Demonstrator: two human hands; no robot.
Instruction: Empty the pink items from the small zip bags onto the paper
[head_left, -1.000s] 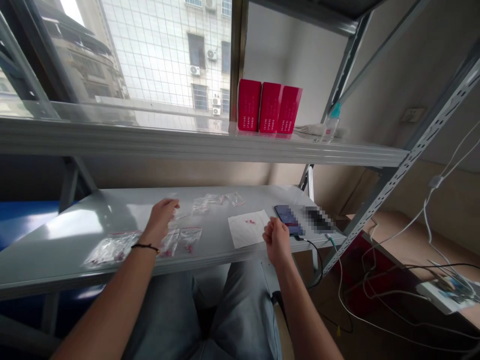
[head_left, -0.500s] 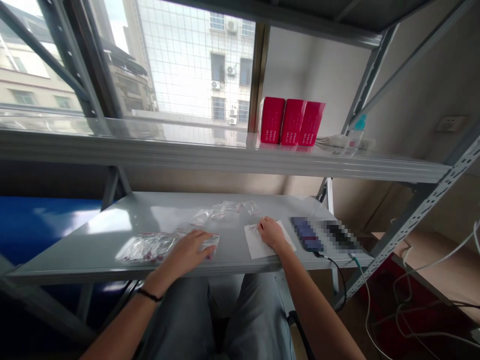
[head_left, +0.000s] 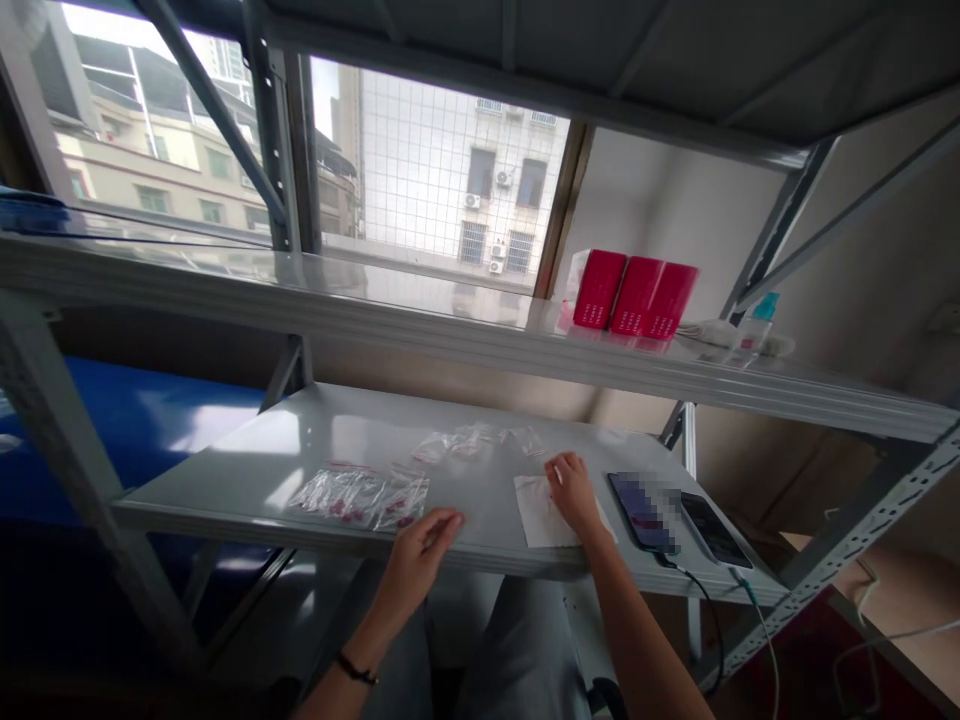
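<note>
My left hand (head_left: 421, 556) is over the table's front edge, just right of the clear zip bags (head_left: 345, 492) that hold small dark red pieces. Its fingers are curled together; anything between them is too small to make out. Above a white paper napkin (head_left: 534, 515) is my right hand (head_left: 571, 490), its fingers bent and drawn together at the napkin's far edge. What those fingertips hold, if anything, is hidden. Several more small clear bags (head_left: 469, 440) lie farther back, with a single small bag (head_left: 528, 441) to their right.
Two phones, a nearer-left phone (head_left: 637, 512) and a right phone (head_left: 716, 530), lie on the table (head_left: 480, 500) with cables attached. An upper shelf (head_left: 420, 310) crosses above, bearing red boxes (head_left: 637, 295) and a bottle with a blue cap (head_left: 759, 315).
My left hand has come off the bags towards the front edge, its fingers drawing together. The right hand has lifted slightly over the napkin. The head view has shifted and tilted.
</note>
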